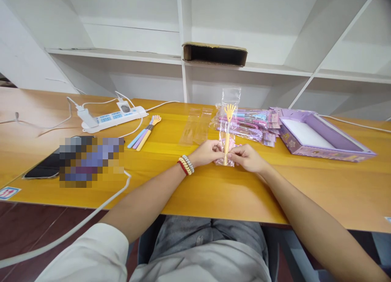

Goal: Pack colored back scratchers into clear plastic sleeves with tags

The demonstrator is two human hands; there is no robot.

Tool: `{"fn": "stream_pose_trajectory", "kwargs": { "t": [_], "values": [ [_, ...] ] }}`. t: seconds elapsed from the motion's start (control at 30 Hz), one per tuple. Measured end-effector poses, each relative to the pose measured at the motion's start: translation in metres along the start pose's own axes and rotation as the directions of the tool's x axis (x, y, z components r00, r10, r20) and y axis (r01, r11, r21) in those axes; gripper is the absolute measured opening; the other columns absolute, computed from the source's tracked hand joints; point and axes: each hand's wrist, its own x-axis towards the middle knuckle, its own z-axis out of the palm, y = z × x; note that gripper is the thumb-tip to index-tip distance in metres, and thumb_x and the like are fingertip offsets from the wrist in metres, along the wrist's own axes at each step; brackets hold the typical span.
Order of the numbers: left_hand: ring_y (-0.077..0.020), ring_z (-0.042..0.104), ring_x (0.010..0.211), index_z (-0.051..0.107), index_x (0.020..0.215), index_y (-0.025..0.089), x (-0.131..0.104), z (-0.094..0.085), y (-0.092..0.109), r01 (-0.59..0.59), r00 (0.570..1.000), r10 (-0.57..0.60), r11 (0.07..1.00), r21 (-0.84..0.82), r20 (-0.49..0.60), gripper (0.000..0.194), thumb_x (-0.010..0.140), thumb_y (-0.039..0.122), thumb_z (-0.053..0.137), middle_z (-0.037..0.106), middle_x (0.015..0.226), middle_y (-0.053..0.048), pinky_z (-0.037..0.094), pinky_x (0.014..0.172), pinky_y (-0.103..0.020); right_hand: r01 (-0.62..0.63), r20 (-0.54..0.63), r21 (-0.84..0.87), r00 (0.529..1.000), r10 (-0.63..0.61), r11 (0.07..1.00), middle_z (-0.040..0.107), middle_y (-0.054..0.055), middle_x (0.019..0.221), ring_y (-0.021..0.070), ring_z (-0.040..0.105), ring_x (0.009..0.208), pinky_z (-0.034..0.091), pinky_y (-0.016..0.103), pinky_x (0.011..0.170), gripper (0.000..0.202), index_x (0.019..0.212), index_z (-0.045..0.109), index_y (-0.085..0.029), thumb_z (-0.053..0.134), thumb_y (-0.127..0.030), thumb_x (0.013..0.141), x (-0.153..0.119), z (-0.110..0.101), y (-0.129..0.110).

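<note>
— What to see in the left hand (208, 153)?
— Curled nearly closed, with thumb and fingertips pinched on the near end of a clear bag (231, 95), beside the handle inside
— And in the right hand (248, 158)?
— Also curled nearly closed, pinching the same end from the other side
— Inside the bag?
— A yellow hand-shaped stick (227, 142), with spread fingers at the far end and handle towards the body, between both hands above the wooden table (195, 192). Impossible to tell whether touching the tabletop
— Just behind and to the right?
— A pile of bagged sticks (249, 125) in pink, purple and blue, next to an open purple box (332, 152) with a white bottom
— To the left of the held bag?
— Two flat clear bags (190, 127), then three loose sticks (144, 138) with blue, purple and yellow handles, close together near a white power strip (115, 120)
— Farther left?
— A dark phone (44, 163), beside a blurred patch, too coarse to make out
— And up on the shelf (137, 57)?
— An open cardboard box (215, 45)
</note>
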Motion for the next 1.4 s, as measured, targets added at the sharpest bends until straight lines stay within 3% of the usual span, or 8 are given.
{"fn": "stream_pose_trajectory", "kwargs": {
  "t": [0.23, 0.43, 0.6, 0.8, 0.93, 1.13, 1.27, 1.4],
  "values": [
    [-0.0101, 0.055, 0.049, 0.046, 0.071, 0.014, 0.001, 0.004, 0.000, -0.044, 0.998, 0.044, 0.999, 0.001, -0.042, 0.021, 0.070, 0.024, 0.064, 0.056, 0.055, 0.002, 0.044, 0.047, -0.022, 0.028, -0.017, -0.007, 0.999, -0.029, 1.000, 0.039, -0.004, 0.047, 0.0063, 0.031, 0.046, 0.024, 0.023, 0.046, 0.038, 0.052, 0.045, -0.015, 0.050, -0.038, 0.082, -0.001, -0.003, -0.005],
    [-0.0078, 0.052, 0.046, 0.045, 0.064, 0.013, 0.001, 0.007, 0.011, -0.104, 0.994, 0.095, 0.982, -0.160, -0.061, 0.024, 0.067, 0.021, 0.068, 0.054, 0.054, 0.003, 0.042, 0.048, -0.021, 0.040, -0.069, 0.100, 0.997, -0.033, 0.994, 0.042, -0.003, 0.046, 0.0057, 0.032, 0.043, 0.023, 0.023, 0.044, 0.037, 0.054, 0.050, -0.014, 0.053, -0.039, 0.081, -0.005, -0.004, -0.014],
    [-0.0066, 0.051, 0.047, 0.049, 0.061, 0.011, 0.000, 0.005, 0.014, -0.099, 0.992, 0.086, 0.984, -0.146, -0.094, 0.024, 0.064, 0.020, 0.071, 0.054, 0.053, 0.002, 0.040, 0.046, -0.019, 0.031, -0.057, 0.177, 0.998, -0.021, 0.984, 0.043, -0.003, 0.044, 0.0058, 0.035, 0.041, 0.025, 0.022, 0.042, 0.036, 0.054, 0.051, -0.014, 0.057, -0.039, 0.079, -0.005, -0.003, -0.011],
    [-0.0090, 0.053, 0.046, 0.048, 0.063, 0.012, -0.004, 0.002, 0.014, -0.032, 0.991, 0.064, 0.967, -0.253, 0.119, 0.034, 0.062, 0.031, 0.075, 0.055, 0.053, 0.002, 0.045, 0.046, -0.023, -0.008, 0.050, 0.330, 0.999, -0.009, 0.944, 0.049, -0.002, 0.048, 0.0075, 0.040, 0.044, 0.030, 0.023, 0.044, 0.032, 0.061, 0.060, -0.013, 0.062, -0.043, 0.075, -0.004, -0.002, 0.000],
    [-0.0089, 0.054, 0.049, 0.048, 0.066, 0.011, -0.006, 0.001, 0.014, 0.000, 0.982, 0.054, 0.959, -0.282, 0.181, 0.037, 0.061, 0.035, 0.076, 0.057, 0.057, 0.000, 0.045, 0.047, -0.022, 0.018, -0.021, 0.420, 1.000, -0.010, 0.907, 0.054, -0.001, 0.058, 0.0095, 0.046, 0.050, 0.035, 0.023, 0.047, 0.032, 0.078, 0.064, -0.015, 0.065, -0.046, 0.071, -0.001, 0.001, 0.002],
    [-0.0107, 0.053, 0.044, 0.049, 0.071, 0.013, -0.005, 0.002, 0.005, 0.079, 0.951, -0.065, 0.996, -0.032, 0.303, 0.034, 0.066, 0.039, 0.070, 0.058, 0.055, -0.001, 0.042, 0.044, -0.023, -0.013, -0.178, 0.489, 0.977, 0.114, 0.872, 0.052, -0.003, 0.054, 0.0081, 0.044, 0.044, 0.032, 0.021, 0.040, 0.030, 0.078, 0.058, -0.016, 0.061, -0.045, 0.075, 0.006, 0.002, 0.005],
    [-0.0116, 0.056, 0.054, 0.055, 0.071, 0.014, -0.007, 0.001, 0.010, 0.006, 0.981, -0.066, 0.949, 0.314, 0.183, 0.033, 0.063, 0.043, 0.070, 0.061, 0.063, -0.001, 0.039, 0.049, -0.022, -0.103, -0.095, 0.451, 0.982, 0.163, 0.887, 0.048, -0.004, 0.049, 0.0064, 0.039, 0.041, 0.026, 0.020, 0.038, 0.032, 0.077, 0.056, -0.015, 0.063, -0.045, 0.073, 0.008, 0.001, 0.008],
    [-0.0106, 0.050, 0.052, 0.056, 0.061, 0.017, -0.011, -0.007, 0.019, -0.071, 0.994, 0.003, 0.776, 0.627, 0.108, 0.041, 0.053, 0.054, 0.071, 0.058, 0.058, 0.002, 0.031, 0.049, -0.022, -0.175, 0.015, 0.399, 0.983, 0.184, 0.900, 0.042, -0.006, 0.042, 0.0042, 0.031, 0.035, 0.020, 0.020, 0.036, 0.033, 0.068, 0.053, -0.014, 0.062, -0.046, 0.073, 0.007, 0.003, 0.005]
  ]
}}
